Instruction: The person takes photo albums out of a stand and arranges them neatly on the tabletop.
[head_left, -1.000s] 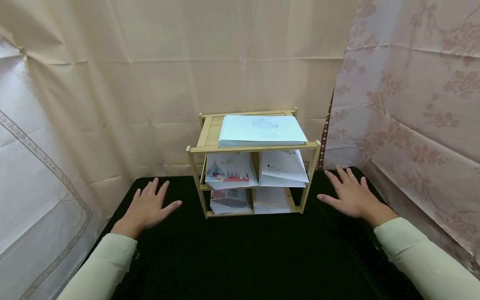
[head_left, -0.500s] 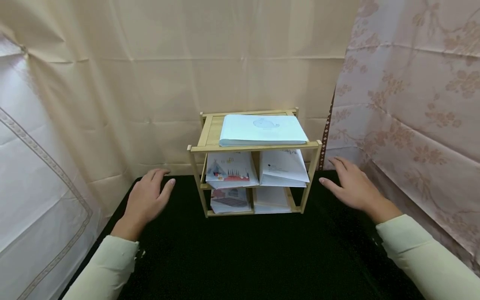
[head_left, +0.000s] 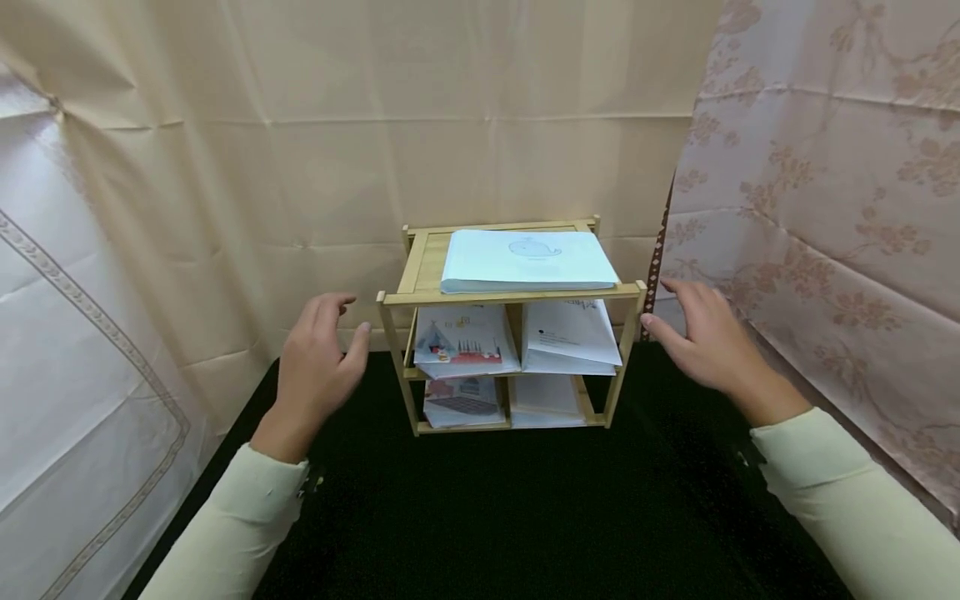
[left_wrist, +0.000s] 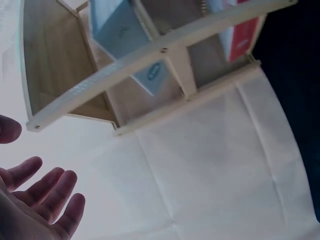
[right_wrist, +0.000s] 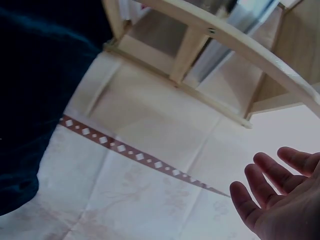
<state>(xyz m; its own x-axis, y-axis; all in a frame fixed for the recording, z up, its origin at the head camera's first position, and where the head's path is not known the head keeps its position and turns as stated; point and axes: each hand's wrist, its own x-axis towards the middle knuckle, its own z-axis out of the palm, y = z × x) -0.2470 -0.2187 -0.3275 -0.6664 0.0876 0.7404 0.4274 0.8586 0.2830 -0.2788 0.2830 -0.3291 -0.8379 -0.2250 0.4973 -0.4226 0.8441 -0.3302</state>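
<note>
A small wooden shelf [head_left: 408,297] stands on the dark green tabletop, with a pale blue whale-drawn book [head_left: 528,260] lying flat on its top. Its middle level holds an illustrated book [head_left: 463,337] on the left and a white book [head_left: 570,333] on the right. My left hand [head_left: 318,358] hovers beside the shelf's left side, fingers relaxed and holding nothing. On the other side my right hand [head_left: 705,337] is raised close to the right post, thumb near it, also holding nothing. Both wrist views show spread fingers apart from the shelf's side rails.
More books, a picture-covered one [head_left: 462,402] and a white one [head_left: 546,400], lie on the bottom level. Beige cloth [head_left: 480,158] hangs behind the shelf. White cloth [head_left: 75,375] hangs left, and floral cloth [head_left: 832,233] right. The dark tabletop [head_left: 480,508] extends in front.
Both hands have risen from low over the tabletop to the height of the shelf's upper part, fingers turning inward. The left hand has also moved right, nearer the shelf. The books have stayed put.
</note>
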